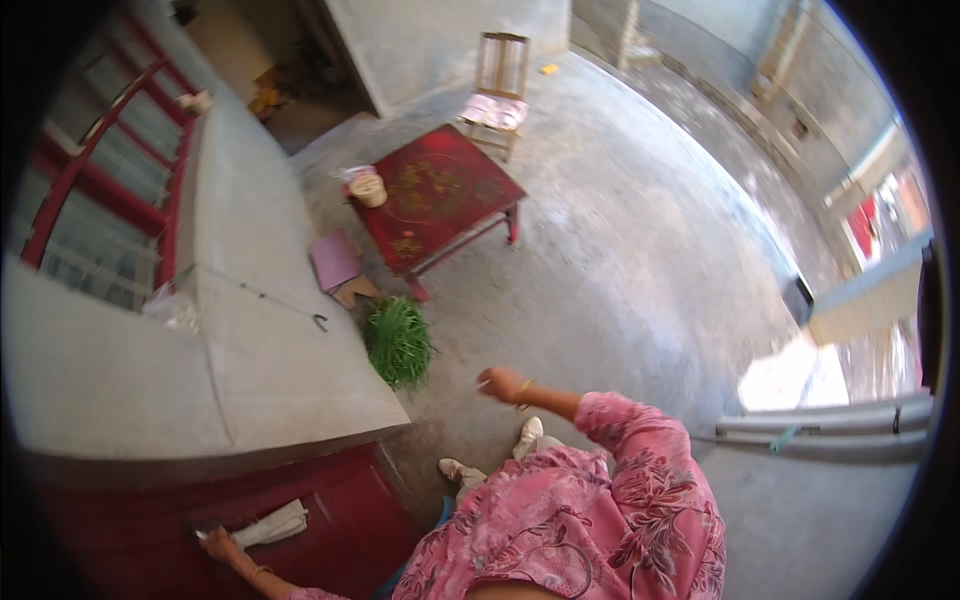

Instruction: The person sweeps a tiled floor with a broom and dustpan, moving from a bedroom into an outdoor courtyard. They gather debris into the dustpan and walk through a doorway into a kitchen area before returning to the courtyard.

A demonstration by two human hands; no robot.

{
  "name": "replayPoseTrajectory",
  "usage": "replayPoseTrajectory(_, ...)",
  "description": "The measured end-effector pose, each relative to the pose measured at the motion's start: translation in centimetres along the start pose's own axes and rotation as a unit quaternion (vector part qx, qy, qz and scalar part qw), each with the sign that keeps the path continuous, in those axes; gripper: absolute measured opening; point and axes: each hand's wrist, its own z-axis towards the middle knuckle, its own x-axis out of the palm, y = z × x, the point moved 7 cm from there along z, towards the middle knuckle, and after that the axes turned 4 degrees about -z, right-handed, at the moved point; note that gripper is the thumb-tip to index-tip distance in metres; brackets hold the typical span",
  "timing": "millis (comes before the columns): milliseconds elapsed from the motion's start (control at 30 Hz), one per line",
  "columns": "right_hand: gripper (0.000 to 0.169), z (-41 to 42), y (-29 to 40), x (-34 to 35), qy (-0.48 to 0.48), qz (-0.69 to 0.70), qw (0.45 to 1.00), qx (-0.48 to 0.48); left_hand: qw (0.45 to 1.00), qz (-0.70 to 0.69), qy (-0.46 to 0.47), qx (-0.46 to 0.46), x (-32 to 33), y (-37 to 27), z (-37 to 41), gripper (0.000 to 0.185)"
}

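Observation:
At lower left, my left hand reaches to a dark red door and grips what looks like its handle, mostly hidden by the fingers. A whitish cloth hangs at the door right beside that hand. My right hand is held out over the concrete floor with its fingers curled. Something small and white shows at its fingertips, too small to name. Closest to the right hand is a heap of long green leafy stalks, lying against the wall and apart from the hand.
A low red painted table bears a woven basket. Behind it stands a wooden chair with a pink cushion. Cardboard pieces lean by the wall. A hook on a cord hangs beside the red-framed window.

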Motion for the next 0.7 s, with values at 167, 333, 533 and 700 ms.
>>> replayPoseTrajectory(167, 0.030, -12.5, -13.7, -10.0, -0.200, 0.028, 0.953, 0.225, 0.927, 0.153, -0.029, 0.340, -1.1, -3.8, -2.7, 0.039)
replayPoseTrajectory(333, 0.025, -22.5, -19.2, -9.9, -0.225, 0.155, 0.884, 0.379, 0.893, 0.214, 0.340, 0.202, 18.1, 3.2, -21.5, 0.036)
replayPoseTrajectory(533, 0.027, -29.1, -22.0, -6.3, -0.278, 0.198, 0.827, 0.447, 0.660, 0.321, 0.645, 0.210, 37.9, -4.4, -43.2, 0.038)
replayPoseTrajectory(700, 0.026, -33.6, -24.0, -8.6, -0.342, 0.211, 0.772, 0.492, 0.601, 0.069, 0.787, 0.121, 51.4, -20.7, -53.8, 0.046)
